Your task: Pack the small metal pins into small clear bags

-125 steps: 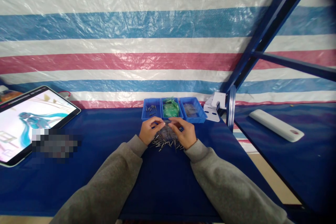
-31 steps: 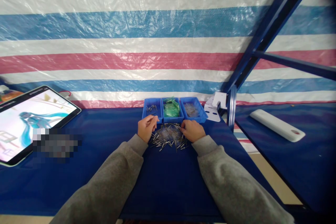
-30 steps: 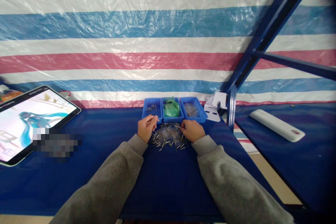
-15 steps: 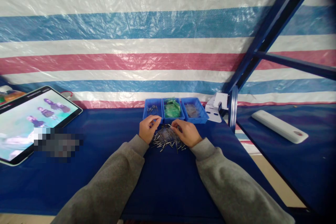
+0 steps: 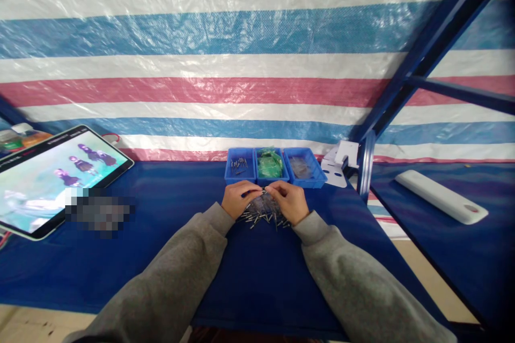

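My left hand (image 5: 240, 200) and my right hand (image 5: 290, 202) meet fingertip to fingertip just in front of the blue trays. Both pinch closed, with a tiny light glint between them; my right fingers seem to hold a small metal pin, and what my left fingers grip is hidden. Below them on the table lies a loose pile of thin metal pins (image 5: 263, 218) with clear plastic bags (image 5: 263, 202) among them. The left tray (image 5: 231, 176) has several metal pins in it, the middle tray holds green plastic bags (image 5: 270, 164), and the right tray holds clear bags (image 5: 300, 167).
A tablet (image 5: 64, 171) showing a video leans at the left, near a blurred patch. White folded card (image 5: 335, 172) stands right of the trays by a blue metal post (image 5: 366, 166). A white oblong device (image 5: 441, 196) lies on the right table, beyond a gap.
My left hand has moved in to meet my right, and its fingers have closed to a pinch. The view has shifted slightly, so the scene sits further right.
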`<state>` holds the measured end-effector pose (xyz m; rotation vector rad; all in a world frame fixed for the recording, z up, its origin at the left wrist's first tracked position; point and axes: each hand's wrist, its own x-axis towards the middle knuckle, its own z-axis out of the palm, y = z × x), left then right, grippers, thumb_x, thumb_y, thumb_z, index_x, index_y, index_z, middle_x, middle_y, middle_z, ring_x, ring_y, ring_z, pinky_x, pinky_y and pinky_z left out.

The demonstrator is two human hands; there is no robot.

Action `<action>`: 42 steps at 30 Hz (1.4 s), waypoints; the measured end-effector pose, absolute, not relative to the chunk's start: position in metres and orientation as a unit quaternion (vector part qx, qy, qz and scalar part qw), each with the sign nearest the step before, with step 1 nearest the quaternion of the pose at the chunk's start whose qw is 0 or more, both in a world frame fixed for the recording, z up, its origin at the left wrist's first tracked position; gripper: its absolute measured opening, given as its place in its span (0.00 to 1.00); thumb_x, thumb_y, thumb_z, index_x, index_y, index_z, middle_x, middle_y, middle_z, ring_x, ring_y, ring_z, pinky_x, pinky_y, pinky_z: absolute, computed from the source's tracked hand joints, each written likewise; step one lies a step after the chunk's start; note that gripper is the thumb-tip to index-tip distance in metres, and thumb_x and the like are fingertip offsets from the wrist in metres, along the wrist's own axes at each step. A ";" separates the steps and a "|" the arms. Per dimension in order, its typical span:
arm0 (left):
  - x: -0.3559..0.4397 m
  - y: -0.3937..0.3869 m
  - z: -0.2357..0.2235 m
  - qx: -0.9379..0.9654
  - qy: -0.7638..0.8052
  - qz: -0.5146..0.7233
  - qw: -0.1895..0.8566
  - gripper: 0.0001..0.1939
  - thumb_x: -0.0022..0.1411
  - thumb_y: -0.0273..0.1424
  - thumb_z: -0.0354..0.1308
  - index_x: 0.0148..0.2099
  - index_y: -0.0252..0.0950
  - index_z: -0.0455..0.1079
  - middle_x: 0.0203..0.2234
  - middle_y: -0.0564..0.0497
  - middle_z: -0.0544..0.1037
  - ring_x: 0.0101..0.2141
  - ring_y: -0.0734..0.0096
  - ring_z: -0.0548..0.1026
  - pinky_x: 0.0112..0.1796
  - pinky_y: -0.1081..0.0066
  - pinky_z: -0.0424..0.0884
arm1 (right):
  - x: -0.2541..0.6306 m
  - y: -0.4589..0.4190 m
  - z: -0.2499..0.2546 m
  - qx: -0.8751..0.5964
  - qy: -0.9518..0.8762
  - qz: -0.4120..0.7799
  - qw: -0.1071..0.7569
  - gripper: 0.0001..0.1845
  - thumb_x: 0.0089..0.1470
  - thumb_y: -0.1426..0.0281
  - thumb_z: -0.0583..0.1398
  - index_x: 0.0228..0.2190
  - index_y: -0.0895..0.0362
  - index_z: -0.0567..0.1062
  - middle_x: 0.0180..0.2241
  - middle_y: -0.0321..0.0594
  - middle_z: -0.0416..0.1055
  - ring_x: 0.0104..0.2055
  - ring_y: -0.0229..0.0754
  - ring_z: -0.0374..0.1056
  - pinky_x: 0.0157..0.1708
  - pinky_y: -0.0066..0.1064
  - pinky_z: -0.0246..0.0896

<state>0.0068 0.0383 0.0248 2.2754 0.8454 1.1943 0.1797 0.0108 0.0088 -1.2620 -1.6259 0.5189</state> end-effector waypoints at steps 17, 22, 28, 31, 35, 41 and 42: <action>0.005 0.038 0.024 0.818 0.329 0.451 0.137 0.08 0.59 0.33 0.54 0.34 0.34 0.72 0.27 0.50 0.77 0.28 0.75 0.73 0.30 0.76 0.69 | 0.180 0.009 0.010 -0.491 -0.703 0.141 0.495 0.10 0.54 0.65 0.54 0.29 0.56 0.73 0.27 0.37 0.72 0.26 0.37 0.65 0.27 0.28 0.59; 0.004 0.039 0.025 0.838 0.305 0.439 0.114 0.07 0.59 0.31 0.54 0.34 0.34 0.72 0.28 0.50 0.77 0.28 0.74 0.73 0.33 0.74 0.69 | 0.180 0.008 0.012 -0.487 -0.715 0.118 0.488 0.11 0.56 0.65 0.53 0.29 0.56 0.72 0.28 0.38 0.72 0.28 0.38 0.66 0.30 0.28 0.60; 0.000 0.044 0.019 0.851 0.286 0.432 0.091 0.08 0.60 0.31 0.53 0.35 0.34 0.72 0.28 0.49 0.76 0.30 0.73 0.73 0.35 0.73 0.70 | 0.179 0.005 0.016 -0.472 -0.717 0.120 0.499 0.09 0.55 0.66 0.55 0.32 0.56 0.73 0.29 0.38 0.72 0.28 0.37 0.66 0.29 0.28 0.61; 0.000 0.045 0.017 0.849 0.283 0.439 0.082 0.08 0.59 0.31 0.53 0.34 0.34 0.72 0.28 0.49 0.76 0.30 0.72 0.73 0.35 0.72 0.71 | 0.178 0.004 0.018 -0.465 -0.717 0.120 0.505 0.08 0.54 0.66 0.55 0.31 0.55 0.73 0.30 0.38 0.72 0.28 0.37 0.66 0.30 0.28 0.61; -0.001 0.044 0.018 0.853 0.284 0.431 0.078 0.08 0.59 0.30 0.53 0.34 0.34 0.72 0.28 0.49 0.76 0.30 0.72 0.73 0.35 0.72 0.71 | 0.178 0.005 0.020 -0.468 -0.715 0.119 0.506 0.09 0.55 0.66 0.54 0.30 0.55 0.72 0.29 0.38 0.72 0.29 0.38 0.66 0.31 0.29 0.61; -0.001 0.042 0.021 0.845 0.280 0.449 0.081 0.07 0.59 0.31 0.53 0.37 0.35 0.71 0.31 0.49 0.77 0.32 0.72 0.74 0.36 0.71 0.71 | 0.177 0.007 0.020 -0.467 -0.727 0.113 0.491 0.09 0.56 0.66 0.53 0.29 0.55 0.72 0.28 0.38 0.71 0.28 0.37 0.66 0.30 0.28 0.60; -0.001 0.042 0.021 0.844 0.276 0.453 0.081 0.07 0.59 0.30 0.54 0.37 0.35 0.71 0.31 0.49 0.77 0.32 0.72 0.74 0.36 0.71 0.71 | 0.177 0.007 0.019 -0.468 -0.727 0.110 0.490 0.10 0.56 0.65 0.53 0.29 0.56 0.72 0.28 0.38 0.71 0.28 0.37 0.66 0.30 0.28 0.60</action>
